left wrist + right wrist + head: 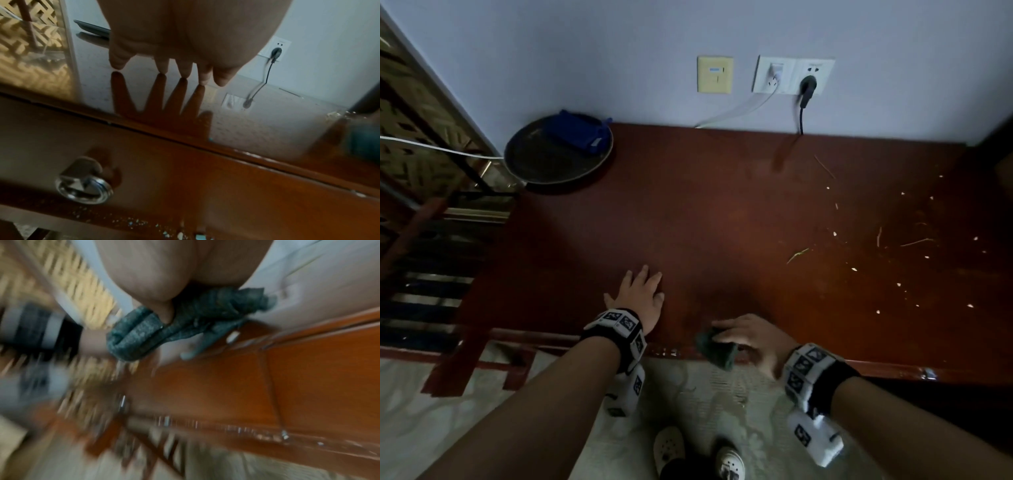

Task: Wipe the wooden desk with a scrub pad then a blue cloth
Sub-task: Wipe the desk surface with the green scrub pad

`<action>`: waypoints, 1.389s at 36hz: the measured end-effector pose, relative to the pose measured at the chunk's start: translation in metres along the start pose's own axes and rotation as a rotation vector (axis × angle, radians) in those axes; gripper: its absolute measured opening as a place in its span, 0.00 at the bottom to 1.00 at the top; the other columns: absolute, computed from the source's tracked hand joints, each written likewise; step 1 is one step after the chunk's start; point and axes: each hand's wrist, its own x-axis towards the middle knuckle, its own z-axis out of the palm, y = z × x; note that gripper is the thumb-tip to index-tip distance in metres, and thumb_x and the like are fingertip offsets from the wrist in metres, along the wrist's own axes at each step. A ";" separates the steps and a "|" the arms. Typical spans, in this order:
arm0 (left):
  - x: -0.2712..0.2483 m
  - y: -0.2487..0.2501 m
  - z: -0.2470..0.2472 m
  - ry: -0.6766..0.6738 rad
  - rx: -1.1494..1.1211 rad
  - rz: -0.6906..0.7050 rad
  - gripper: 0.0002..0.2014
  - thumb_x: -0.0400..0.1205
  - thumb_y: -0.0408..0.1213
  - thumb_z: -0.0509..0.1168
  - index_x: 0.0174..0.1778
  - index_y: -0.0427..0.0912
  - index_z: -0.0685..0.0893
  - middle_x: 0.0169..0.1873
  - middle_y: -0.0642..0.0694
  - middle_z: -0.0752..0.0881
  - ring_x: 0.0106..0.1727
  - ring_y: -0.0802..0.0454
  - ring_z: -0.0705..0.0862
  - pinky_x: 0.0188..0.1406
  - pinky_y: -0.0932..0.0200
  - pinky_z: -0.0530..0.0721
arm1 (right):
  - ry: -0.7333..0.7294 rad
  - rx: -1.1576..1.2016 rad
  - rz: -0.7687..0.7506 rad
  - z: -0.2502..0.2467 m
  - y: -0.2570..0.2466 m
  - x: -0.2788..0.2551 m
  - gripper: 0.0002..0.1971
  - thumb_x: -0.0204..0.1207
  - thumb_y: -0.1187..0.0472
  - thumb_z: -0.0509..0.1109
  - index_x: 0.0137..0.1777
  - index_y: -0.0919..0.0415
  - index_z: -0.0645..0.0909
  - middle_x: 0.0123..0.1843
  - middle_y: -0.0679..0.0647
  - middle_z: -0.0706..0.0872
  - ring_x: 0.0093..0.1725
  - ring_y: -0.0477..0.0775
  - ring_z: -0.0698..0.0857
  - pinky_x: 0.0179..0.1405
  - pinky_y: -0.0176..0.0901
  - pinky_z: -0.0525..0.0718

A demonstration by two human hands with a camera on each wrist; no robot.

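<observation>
Beyond the fingers point(650, 275): dark wooden surface point(722, 212), crumbs point(893, 257) rightward.
Left hand point(640, 298) flat, straight; right hand point(750, 334) grips scrub pad point(715, 347); blue cloth point(582, 132) in round tray point(544, 168).

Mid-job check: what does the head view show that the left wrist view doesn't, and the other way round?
Only the head view: the blue cloth lying in the round tray, debris scattered on the desk's right side, and the right hand gripping the scrub pad at the front edge.
Only the left wrist view: a metal ring pull on the drawer front, with crumbs below it.
Both: the left hand flat on the wooden desk, and the black plug in the wall socket.
</observation>
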 end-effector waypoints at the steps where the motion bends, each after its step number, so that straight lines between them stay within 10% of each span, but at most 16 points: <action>1: 0.000 0.002 0.000 0.004 0.014 0.000 0.24 0.89 0.51 0.47 0.83 0.60 0.54 0.84 0.60 0.45 0.85 0.49 0.42 0.76 0.24 0.54 | 0.087 0.051 0.048 -0.007 0.002 -0.008 0.22 0.61 0.74 0.76 0.58 0.65 0.86 0.64 0.61 0.84 0.61 0.48 0.77 0.65 0.34 0.69; 7: -0.004 0.017 0.003 -0.038 0.064 0.043 0.25 0.88 0.52 0.47 0.82 0.67 0.49 0.84 0.61 0.41 0.85 0.48 0.39 0.74 0.21 0.53 | 0.432 0.067 0.695 -0.024 0.023 -0.045 0.33 0.73 0.78 0.58 0.73 0.47 0.74 0.77 0.42 0.70 0.73 0.53 0.74 0.72 0.55 0.75; 14: -0.006 0.030 0.007 -0.096 0.071 0.029 0.28 0.87 0.55 0.49 0.82 0.68 0.47 0.84 0.60 0.39 0.84 0.46 0.37 0.73 0.19 0.54 | 0.174 -0.136 1.071 0.012 0.012 -0.047 0.28 0.85 0.50 0.48 0.82 0.41 0.44 0.85 0.43 0.38 0.84 0.58 0.40 0.80 0.62 0.44; 29: 0.012 0.027 -0.011 -0.115 0.059 0.069 0.25 0.88 0.57 0.43 0.82 0.68 0.49 0.84 0.61 0.40 0.85 0.47 0.38 0.74 0.20 0.52 | -0.062 -0.054 0.424 0.044 -0.047 0.020 0.32 0.79 0.69 0.58 0.78 0.38 0.63 0.83 0.34 0.51 0.83 0.46 0.44 0.81 0.59 0.38; 34: 0.019 0.025 -0.020 -0.089 0.058 0.107 0.24 0.88 0.57 0.44 0.82 0.68 0.50 0.84 0.62 0.41 0.85 0.48 0.38 0.74 0.21 0.51 | -0.317 0.168 0.206 -0.001 -0.039 0.028 0.22 0.78 0.71 0.63 0.73 0.64 0.74 0.80 0.56 0.66 0.80 0.51 0.63 0.80 0.47 0.54; 39: 0.029 0.027 -0.029 -0.111 0.055 0.136 0.24 0.88 0.56 0.44 0.81 0.69 0.51 0.84 0.62 0.41 0.85 0.48 0.39 0.75 0.22 0.51 | 0.296 0.456 0.468 -0.031 -0.023 0.026 0.22 0.73 0.83 0.59 0.60 0.67 0.85 0.67 0.57 0.82 0.66 0.50 0.79 0.67 0.24 0.71; 43: 0.037 0.034 -0.036 -0.117 0.062 0.169 0.24 0.88 0.56 0.44 0.82 0.69 0.49 0.84 0.61 0.40 0.85 0.48 0.38 0.75 0.22 0.51 | 0.417 0.188 0.569 -0.054 0.005 0.045 0.27 0.72 0.80 0.56 0.69 0.61 0.79 0.76 0.54 0.73 0.74 0.55 0.72 0.76 0.35 0.64; 50: 0.058 0.054 -0.049 -0.104 0.069 0.210 0.25 0.88 0.55 0.45 0.82 0.69 0.49 0.84 0.61 0.40 0.85 0.48 0.38 0.75 0.22 0.51 | -0.072 -0.210 0.789 -0.023 0.036 0.072 0.33 0.81 0.39 0.52 0.81 0.38 0.39 0.83 0.44 0.31 0.83 0.58 0.34 0.80 0.62 0.40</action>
